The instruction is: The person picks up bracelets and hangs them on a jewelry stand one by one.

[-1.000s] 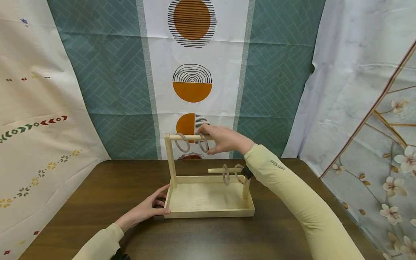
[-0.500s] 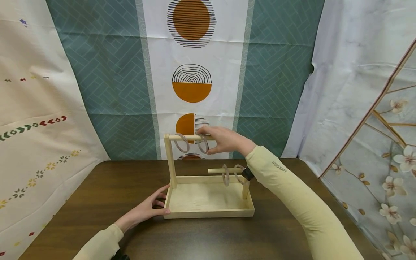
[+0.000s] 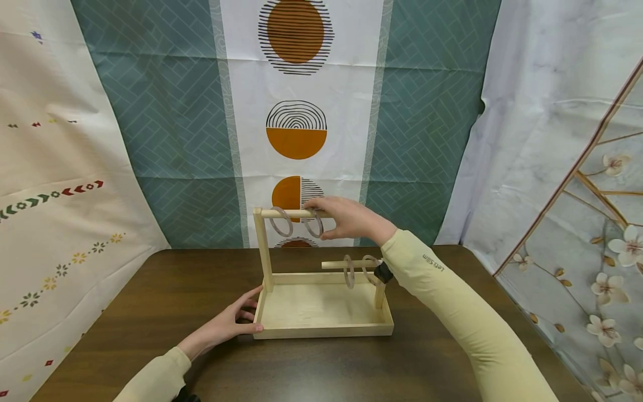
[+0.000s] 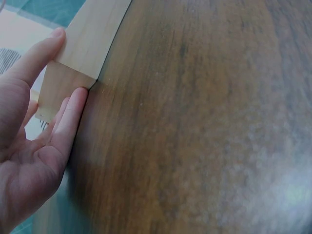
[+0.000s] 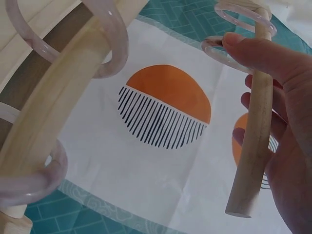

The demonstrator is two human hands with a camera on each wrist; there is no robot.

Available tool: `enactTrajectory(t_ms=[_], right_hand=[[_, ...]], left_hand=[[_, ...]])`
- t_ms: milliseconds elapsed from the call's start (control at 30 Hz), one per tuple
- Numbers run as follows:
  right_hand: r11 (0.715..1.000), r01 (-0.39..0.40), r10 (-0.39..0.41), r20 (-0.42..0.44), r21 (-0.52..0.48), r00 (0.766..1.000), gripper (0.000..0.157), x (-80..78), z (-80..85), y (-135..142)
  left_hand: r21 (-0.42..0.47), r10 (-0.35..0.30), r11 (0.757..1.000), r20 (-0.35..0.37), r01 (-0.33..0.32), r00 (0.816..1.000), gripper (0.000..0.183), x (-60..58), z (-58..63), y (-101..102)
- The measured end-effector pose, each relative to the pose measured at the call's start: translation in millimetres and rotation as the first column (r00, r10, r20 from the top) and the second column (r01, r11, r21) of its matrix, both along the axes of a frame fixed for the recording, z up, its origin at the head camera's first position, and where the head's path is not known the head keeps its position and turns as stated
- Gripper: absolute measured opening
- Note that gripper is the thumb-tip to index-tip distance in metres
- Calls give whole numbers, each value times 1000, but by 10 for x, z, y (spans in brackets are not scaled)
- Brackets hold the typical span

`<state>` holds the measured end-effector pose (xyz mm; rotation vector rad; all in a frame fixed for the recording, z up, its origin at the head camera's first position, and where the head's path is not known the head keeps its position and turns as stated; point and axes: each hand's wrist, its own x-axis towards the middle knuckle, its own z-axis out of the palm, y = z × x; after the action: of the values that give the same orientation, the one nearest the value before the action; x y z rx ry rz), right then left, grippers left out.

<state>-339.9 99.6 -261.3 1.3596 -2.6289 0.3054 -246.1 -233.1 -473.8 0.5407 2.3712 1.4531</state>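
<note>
A pale wooden jewelry stand point(image 3: 323, 332) has a tray base, a tall left post with an upper bar and a short right post with a lower bar. My left hand point(image 3: 228, 322) grips the tray's left end, thumb at the front corner and fingers along the side. With thumb and fingers, my right hand point(image 3: 349, 216) pinches a translucent, pale purplish bangle point(image 5: 219, 57) that hangs around the upper bar. Left of it, nearer the post, hangs another bangle point(image 3: 272, 224). Two more, a bangle point(image 3: 346, 272) and a second bangle point(image 3: 365, 269), circle the lower bar, partly behind my right wrist.
The stand sits on a dark brown wooden table point(image 3: 166, 296). A patterned curtain point(image 3: 181, 139) hangs close behind it. Pale printed cloths stand at the left point(image 3: 60, 167) and right point(image 3: 542, 139) sides.
Hardly anything differs. My right forearm has shifted very slightly right and down, while the hand stays at the same bangle. The left hand and the stand keep their places.
</note>
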Motion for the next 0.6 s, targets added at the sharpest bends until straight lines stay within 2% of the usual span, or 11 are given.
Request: enactTrajectory(t_ms=[233,600], right_hand=[[1000,-13,13,-57,5,998,71,-1,-17,-1],[1000,-22,21,-79,-10,997,70,-2,-28,-7]], left_hand=[[1,-6,1000,-2,6,1000,94,4,11,0],[4,-8,1000,-4,8,1000,94,12,18,2]])
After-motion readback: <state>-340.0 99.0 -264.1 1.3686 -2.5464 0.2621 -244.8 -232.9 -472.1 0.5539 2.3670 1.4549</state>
